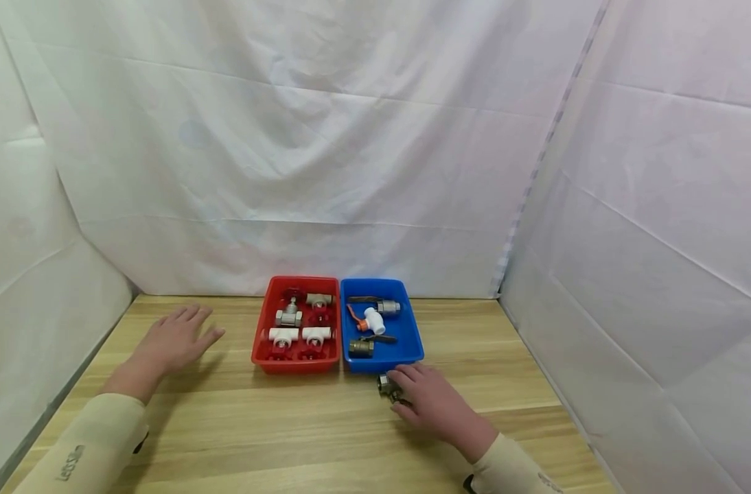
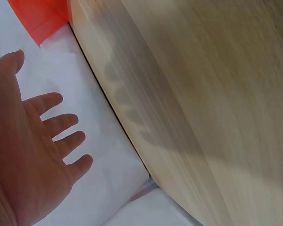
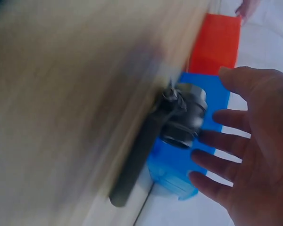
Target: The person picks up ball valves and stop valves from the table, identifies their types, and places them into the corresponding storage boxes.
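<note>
A metal ball valve (image 3: 184, 115) with a long dark lever lies in front of the blue tray (image 1: 382, 357). My right hand (image 1: 434, 405) hovers beside it, and in the head view it partly covers the valve. Seen from the right wrist, the fingers and thumb are spread and relaxed, with the fingertips close to the valve body. Whether they touch it I cannot tell. My left hand (image 1: 174, 341) is over the left part of the wooden table, to the left of the red tray (image 1: 258, 336). Its fingers are spread and hold nothing.
In the red tray are several valves with red handwheels, two of them white tees (image 1: 283, 336). Inside the blue tray lie a brass lever valve (image 1: 361, 348), a white valve with an orange lever (image 1: 373, 321) and a silver lever valve (image 1: 388, 307). White curtains (image 1: 289, 171) enclose the table.
</note>
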Tool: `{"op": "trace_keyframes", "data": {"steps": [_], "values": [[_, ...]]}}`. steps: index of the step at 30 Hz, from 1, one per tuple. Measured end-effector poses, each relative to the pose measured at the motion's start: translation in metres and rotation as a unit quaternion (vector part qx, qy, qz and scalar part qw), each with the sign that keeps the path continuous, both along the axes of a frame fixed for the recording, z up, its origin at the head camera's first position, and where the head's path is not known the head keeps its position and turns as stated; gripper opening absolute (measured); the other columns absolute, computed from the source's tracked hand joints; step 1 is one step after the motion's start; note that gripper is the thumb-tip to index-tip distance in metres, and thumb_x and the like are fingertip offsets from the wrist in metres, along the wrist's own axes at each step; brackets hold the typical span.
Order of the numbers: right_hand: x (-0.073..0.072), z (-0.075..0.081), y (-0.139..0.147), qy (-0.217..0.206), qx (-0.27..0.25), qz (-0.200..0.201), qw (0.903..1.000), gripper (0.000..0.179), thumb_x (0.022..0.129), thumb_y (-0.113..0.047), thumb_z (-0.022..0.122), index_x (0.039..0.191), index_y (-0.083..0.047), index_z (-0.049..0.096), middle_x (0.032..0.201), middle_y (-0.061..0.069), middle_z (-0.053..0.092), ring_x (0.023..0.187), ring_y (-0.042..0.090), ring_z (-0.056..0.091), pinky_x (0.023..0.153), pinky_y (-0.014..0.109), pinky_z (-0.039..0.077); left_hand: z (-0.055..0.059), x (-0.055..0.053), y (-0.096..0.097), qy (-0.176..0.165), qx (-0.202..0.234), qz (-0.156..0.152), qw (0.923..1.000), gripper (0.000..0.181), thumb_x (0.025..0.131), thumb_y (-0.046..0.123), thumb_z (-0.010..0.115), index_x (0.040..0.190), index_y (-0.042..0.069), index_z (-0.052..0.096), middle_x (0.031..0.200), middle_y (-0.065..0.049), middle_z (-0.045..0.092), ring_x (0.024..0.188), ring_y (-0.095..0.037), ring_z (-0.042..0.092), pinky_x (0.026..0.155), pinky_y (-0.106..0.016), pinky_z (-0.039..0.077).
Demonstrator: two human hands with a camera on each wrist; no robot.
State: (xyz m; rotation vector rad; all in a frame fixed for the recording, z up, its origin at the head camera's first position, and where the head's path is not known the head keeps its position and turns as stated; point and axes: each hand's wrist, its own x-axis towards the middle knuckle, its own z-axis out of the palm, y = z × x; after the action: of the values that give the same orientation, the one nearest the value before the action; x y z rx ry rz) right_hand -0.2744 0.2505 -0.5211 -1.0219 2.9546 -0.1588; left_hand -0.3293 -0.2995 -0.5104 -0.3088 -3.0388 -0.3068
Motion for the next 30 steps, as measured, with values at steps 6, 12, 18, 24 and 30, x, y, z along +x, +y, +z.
{"op": "trace_keyframes", "data": {"steps": [6,12,18,24,30], "values": [[0.002,-0.006,-0.006,0.009,0.007,0.0,0.9999,0.059,0.108,-0.048,0.072,0.159,-0.02,0.06,0.155,0.005,0.062,0.143,0.029,0.057,0.119,0.059,0.048,0.001,0.0,0.004,0.002,0.0,0.002,1.0,0.079,0.116,0.057,0.047,0.158,-0.01,0.049,0.162,-0.041,0.041,0.149,-0.063,0.038,0.117,-0.081,0.032],[0.0,-0.01,-0.01,0.007,0.021,-0.004,0.9997,0.063,0.108,-0.049,0.071,0.162,-0.018,0.057,0.159,0.007,0.059,0.145,0.03,0.056,0.12,0.058,0.047,0.003,-0.002,0.008,-0.007,-0.001,0.006,1.0,0.082,0.115,0.059,0.046,0.159,-0.01,0.047,0.164,-0.041,0.039,0.151,-0.064,0.035,0.119,-0.082,0.029],[-0.003,-0.014,-0.013,-0.01,0.03,-0.008,0.9995,0.07,0.107,-0.048,0.073,0.165,-0.017,0.051,0.162,0.006,0.055,0.147,0.03,0.053,0.118,0.056,0.05,0.003,-0.001,0.007,-0.007,0.002,0.006,1.0,0.08,0.115,0.058,0.047,0.159,-0.009,0.047,0.164,-0.04,0.04,0.151,-0.062,0.036,0.119,-0.082,0.029],[-0.005,-0.018,-0.014,-0.027,0.027,-0.008,0.9992,0.072,0.106,-0.046,0.076,0.166,-0.017,0.048,0.16,0.006,0.056,0.143,0.029,0.055,0.118,0.053,0.05,0.002,0.0,0.007,-0.006,0.009,0.005,0.9999,0.078,0.116,0.056,0.048,0.159,-0.009,0.048,0.163,-0.039,0.042,0.151,-0.062,0.037,0.118,-0.082,0.029],[-0.01,-0.023,-0.015,-0.031,0.029,-0.006,0.9991,0.07,0.106,-0.045,0.076,0.165,-0.019,0.048,0.155,0.004,0.057,0.139,0.026,0.056,0.116,0.051,0.052,0.001,0.001,0.004,-0.007,0.009,0.01,0.9999,0.079,0.116,0.057,0.048,0.16,-0.008,0.048,0.164,-0.039,0.041,0.151,-0.062,0.036,0.117,-0.083,0.029]]}}
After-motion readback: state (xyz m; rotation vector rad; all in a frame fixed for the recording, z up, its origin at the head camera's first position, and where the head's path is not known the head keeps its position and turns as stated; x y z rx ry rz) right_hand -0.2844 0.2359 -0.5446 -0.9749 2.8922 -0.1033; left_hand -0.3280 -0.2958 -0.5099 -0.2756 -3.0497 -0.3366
